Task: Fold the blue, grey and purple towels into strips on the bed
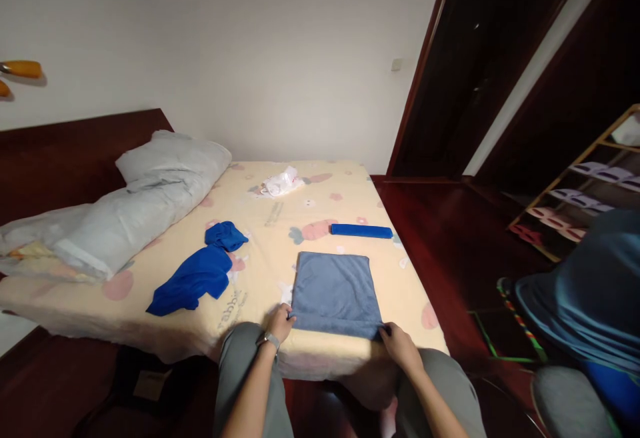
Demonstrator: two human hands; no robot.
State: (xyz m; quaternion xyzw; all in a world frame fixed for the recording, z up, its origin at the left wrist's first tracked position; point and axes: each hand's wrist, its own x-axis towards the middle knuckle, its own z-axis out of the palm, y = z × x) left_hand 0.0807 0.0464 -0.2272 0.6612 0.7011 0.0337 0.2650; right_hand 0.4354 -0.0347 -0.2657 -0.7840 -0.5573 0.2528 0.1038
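Note:
A grey-blue towel [334, 288] lies spread nearly square near the front edge of the bed, with a folded strip along its near side. My left hand [280, 323] pinches its near left corner; a watch is on that wrist. At the near right corner my right hand [400, 345] has its fingers closed on the same towel. Beyond the towel lies a bright blue cloth folded into a narrow strip [362, 231]. Two crumpled blue cloths, a larger one [193, 281] and a smaller one [225, 235], lie to the left.
The bed [280, 261] has a patterned yellow sheet. A grey quilt [150, 198] is bunched by the headboard [80, 151]. A white crumpled plastic bag [283, 182] lies farther back. At right are a slipper rack [575, 195] and a dark blue draped item [585, 285].

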